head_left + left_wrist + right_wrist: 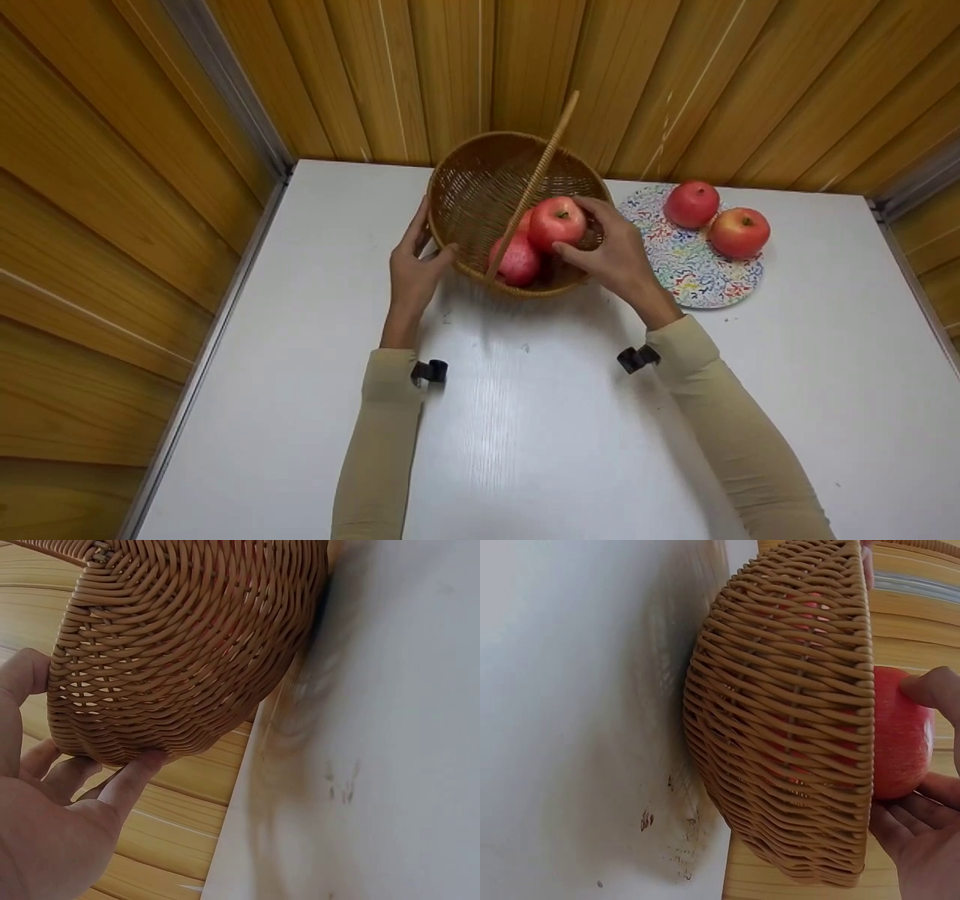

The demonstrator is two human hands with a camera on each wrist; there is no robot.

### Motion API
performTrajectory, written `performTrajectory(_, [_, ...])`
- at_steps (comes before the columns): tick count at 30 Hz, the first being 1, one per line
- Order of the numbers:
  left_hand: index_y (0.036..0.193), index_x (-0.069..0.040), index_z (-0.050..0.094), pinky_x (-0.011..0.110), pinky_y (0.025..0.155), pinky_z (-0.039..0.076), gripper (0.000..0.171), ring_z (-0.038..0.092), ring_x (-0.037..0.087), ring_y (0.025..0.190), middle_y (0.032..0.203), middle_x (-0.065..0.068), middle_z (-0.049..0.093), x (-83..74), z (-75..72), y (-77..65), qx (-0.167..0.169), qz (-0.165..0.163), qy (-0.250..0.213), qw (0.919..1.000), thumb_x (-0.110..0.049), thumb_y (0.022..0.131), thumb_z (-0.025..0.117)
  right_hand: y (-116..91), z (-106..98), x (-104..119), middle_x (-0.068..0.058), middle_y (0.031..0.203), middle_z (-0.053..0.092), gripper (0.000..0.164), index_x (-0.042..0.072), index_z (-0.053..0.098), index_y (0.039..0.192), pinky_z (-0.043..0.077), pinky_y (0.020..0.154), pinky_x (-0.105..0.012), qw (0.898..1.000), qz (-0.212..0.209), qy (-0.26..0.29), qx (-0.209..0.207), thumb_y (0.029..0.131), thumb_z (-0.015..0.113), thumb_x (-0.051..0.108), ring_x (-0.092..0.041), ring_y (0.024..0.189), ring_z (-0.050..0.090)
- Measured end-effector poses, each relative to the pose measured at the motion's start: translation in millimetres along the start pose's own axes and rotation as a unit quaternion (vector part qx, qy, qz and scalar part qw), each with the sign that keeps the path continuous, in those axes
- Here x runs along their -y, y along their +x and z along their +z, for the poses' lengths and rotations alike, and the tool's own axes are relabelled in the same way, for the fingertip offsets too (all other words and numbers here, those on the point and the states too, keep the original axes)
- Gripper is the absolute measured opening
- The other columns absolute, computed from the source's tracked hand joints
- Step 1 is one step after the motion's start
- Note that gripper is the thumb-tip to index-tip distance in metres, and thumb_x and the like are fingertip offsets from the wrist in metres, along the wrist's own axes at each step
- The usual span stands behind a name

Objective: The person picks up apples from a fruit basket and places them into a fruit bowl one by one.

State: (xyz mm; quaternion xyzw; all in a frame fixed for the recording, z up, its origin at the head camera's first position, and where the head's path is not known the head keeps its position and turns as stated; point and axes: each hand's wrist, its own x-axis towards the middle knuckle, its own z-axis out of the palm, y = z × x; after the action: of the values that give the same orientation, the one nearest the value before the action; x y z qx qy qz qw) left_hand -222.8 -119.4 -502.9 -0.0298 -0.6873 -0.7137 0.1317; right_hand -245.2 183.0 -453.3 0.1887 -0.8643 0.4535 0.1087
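A brown wicker basket (480, 187) with an arched handle (541, 161) stands on the white table. My left hand (420, 266) holds its left side, thumb at the rim and fingers along the woven outside; the left wrist view shows the fingertips on the wicker (172, 652). Between thumb and fingers, my right hand (619, 251) grips a red apple (559, 223) at the basket's right rim. In the right wrist view this apple (900, 731) rises above the rim. Beneath it in the basket lies a pinkish-red round fruit (517, 262), with another mostly hidden behind.
To the basket's right lies a round plate (694, 281) with a multicolored pattern. It bears a dark red round fruit (691, 205) and a red-yellow apple (740, 233). Wood-plank walls (450, 75) close off the table's back and sides.
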Motion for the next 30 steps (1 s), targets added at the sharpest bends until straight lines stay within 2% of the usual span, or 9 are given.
performTrajectory(8, [0.165, -0.026, 0.041, 0.044, 0.101, 0.056, 0.081, 0.048, 0.025, 0.145, 0.165, -0.001, 0.043, -0.6, 0.0, 0.1, 0.002, -0.003, 0.007, 1.0000, -0.005, 0.094, 0.073, 2.0, -9.8, -1.9, -0.018, 0.139, 0.064, 0.069, -0.005, 0.061, 0.144, 0.051, 0.107, -0.042, 0.999, -0.023, -0.001, -0.046, 0.084, 0.091, 0.012, -0.026, 0.126, 0.062])
performTrajectory(15, [0.166, -0.017, 0.038, 0.047, 0.102, 0.055, 0.081, 0.046, 0.031, 0.148, 0.168, 0.006, 0.039, -2.3, 1.5, 1.3, -0.004, -0.023, 0.002, 0.9997, 0.002, 0.094, 0.071, 2.1, -17.3, -4.4, -0.018, 0.143, 0.062, 0.071, -0.005, 0.058, 0.147, 0.050, 0.109, -0.035, 0.996, -0.035, 0.027, -0.081, 0.086, 0.090, 0.010, -0.027, 0.130, 0.062])
performTrajectory(21, [0.164, -0.025, 0.043, 0.043, 0.100, 0.057, 0.080, 0.049, 0.026, 0.145, 0.165, -0.001, 0.044, 0.1, 0.2, 0.7, -0.007, -0.013, 0.009, 0.9998, -0.002, 0.094, 0.073, 0.9, -26.2, -6.3, -0.013, 0.146, 0.061, 0.072, 0.000, 0.057, 0.150, 0.048, 0.112, -0.042, 0.995, -0.013, 0.020, -0.099, 0.088, 0.089, 0.013, -0.026, 0.134, 0.060])
performTrajectory(24, [0.163, -0.028, 0.044, 0.043, 0.098, 0.058, 0.080, 0.049, 0.025, 0.144, 0.164, -0.003, 0.045, 0.6, -0.6, 0.4, -0.006, -0.008, 0.006, 0.9999, -0.004, 0.094, 0.075, 0.3, -30.3, -6.7, -0.014, 0.146, 0.060, 0.072, 0.000, 0.056, 0.151, 0.047, 0.113, -0.042, 0.994, -0.001, 0.023, -0.104, 0.087, 0.089, 0.011, -0.026, 0.135, 0.059])
performTrajectory(30, [0.164, -0.027, 0.043, 0.044, 0.099, 0.057, 0.082, 0.047, 0.026, 0.146, 0.165, -0.002, 0.043, 0.0, 0.1, 0.3, -0.005, -0.014, -0.001, 0.9999, -0.002, 0.093, 0.074, 1.8, -36.0, -9.4, -0.022, 0.145, 0.059, 0.069, -0.009, 0.056, 0.147, 0.047, 0.113, -0.038, 0.991, 0.015, 0.017, -0.135, 0.085, 0.087, -0.001, -0.032, 0.133, 0.059])
